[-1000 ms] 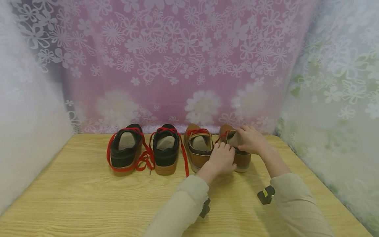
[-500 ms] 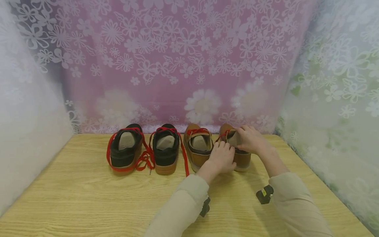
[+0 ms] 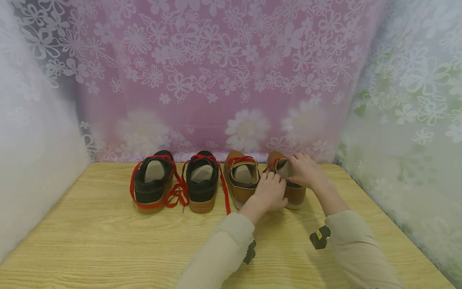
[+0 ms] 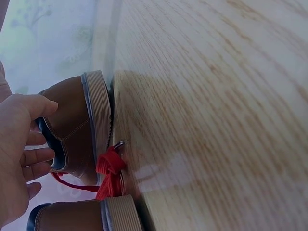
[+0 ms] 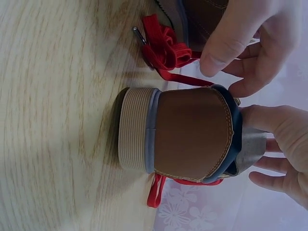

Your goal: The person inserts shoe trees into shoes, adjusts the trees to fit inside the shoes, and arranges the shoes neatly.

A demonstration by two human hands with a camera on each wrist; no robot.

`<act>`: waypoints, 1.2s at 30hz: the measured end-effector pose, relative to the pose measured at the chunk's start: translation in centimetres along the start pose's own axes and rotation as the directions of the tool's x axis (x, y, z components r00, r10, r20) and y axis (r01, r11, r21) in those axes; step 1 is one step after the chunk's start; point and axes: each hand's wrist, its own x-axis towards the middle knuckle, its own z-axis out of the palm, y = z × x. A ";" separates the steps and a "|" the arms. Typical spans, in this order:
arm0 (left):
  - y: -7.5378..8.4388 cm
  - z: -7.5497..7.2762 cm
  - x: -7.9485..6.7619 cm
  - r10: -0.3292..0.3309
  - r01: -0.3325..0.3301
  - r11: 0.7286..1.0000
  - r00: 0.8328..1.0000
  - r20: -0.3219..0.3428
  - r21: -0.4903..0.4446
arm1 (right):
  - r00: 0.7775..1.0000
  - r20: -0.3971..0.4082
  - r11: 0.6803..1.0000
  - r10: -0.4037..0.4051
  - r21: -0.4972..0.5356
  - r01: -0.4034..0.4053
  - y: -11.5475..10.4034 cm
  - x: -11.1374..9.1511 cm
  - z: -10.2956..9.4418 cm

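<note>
At the right end of a shoe row stands a brown shoe (image 3: 295, 196) with red laces, its heel facing me. In the right wrist view, a grey insole (image 5: 251, 148) sticks up out of its dark-lined opening. My right hand (image 3: 308, 172) pinches this insole between thumb and fingers. Beside the shoe's left rim is my left hand (image 3: 268, 192), its fingers loosely bent and fingertips right at the opening. In the left wrist view, its thumb overlaps the shoe's brown side. The shoe's interior is mostly hidden by my hands.
Left of it stands the matching brown shoe (image 3: 242, 194), partly behind my left hand. Two black shoes (image 3: 149, 192) with red laces stand farther left, beige insoles showing inside. A bunched red lace (image 5: 168, 48) hangs between the brown shoes. Behind the wooden table (image 3: 126, 249) hangs a pink flowered curtain (image 3: 216, 80).
My right wrist and sleeve have shifted slightly to the left, and the right hand has moved a little with them. The left hand and the shoes look the same.
</note>
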 end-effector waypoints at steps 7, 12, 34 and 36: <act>0.0 0.2 0.1 0.000 0.000 1.000 1.000 -0.007 -0.012 | 1.000 -0.001 1.000 0.019 0.001 -0.019 -0.1 0.1 0.4; 0.0 0.2 0.1 0.003 -0.003 1.000 1.000 -0.015 -0.018 | 0.999 -0.019 0.999 0.033 0.005 -0.033 -0.2 0.1 0.5; 0.0 0.0 0.0 0.009 -0.009 1.000 1.000 0.004 0.012 | 0.988 0.010 0.956 0.152 0.254 -0.150 0.8 -0.4 0.3; 0.0 0.0 0.0 0.006 -0.006 1.000 1.000 0.004 0.007 | 0.987 0.015 0.952 0.163 0.259 -0.161 0.7 -0.5 0.1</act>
